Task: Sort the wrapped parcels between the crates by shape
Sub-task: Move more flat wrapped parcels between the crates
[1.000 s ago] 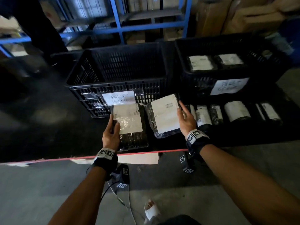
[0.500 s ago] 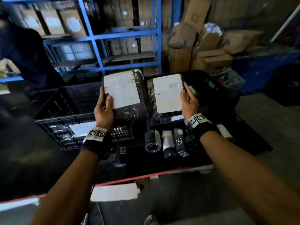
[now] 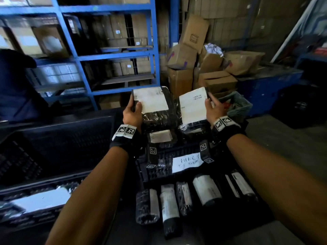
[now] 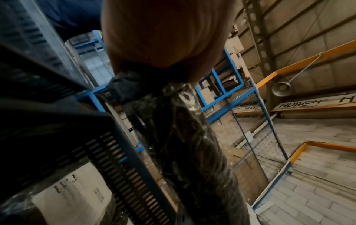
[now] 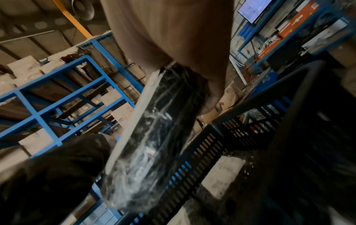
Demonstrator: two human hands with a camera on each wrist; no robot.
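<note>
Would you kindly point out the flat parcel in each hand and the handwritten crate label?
Left-hand flat parcel (image 3: 152,101), head view, white label.
Right-hand flat parcel (image 3: 192,105), head view, white label.
Handwritten crate label (image 3: 185,163), head view, paper centre.

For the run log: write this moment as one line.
left hand: holds flat parcel | right hand: holds flat parcel | both above right crate | rolls in front unsorted

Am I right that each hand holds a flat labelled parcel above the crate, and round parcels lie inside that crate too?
Not quite. The head view shows the round parcels lying outside the crate, in front of it. Left hand and right hand each hold a flat parcel.
</note>
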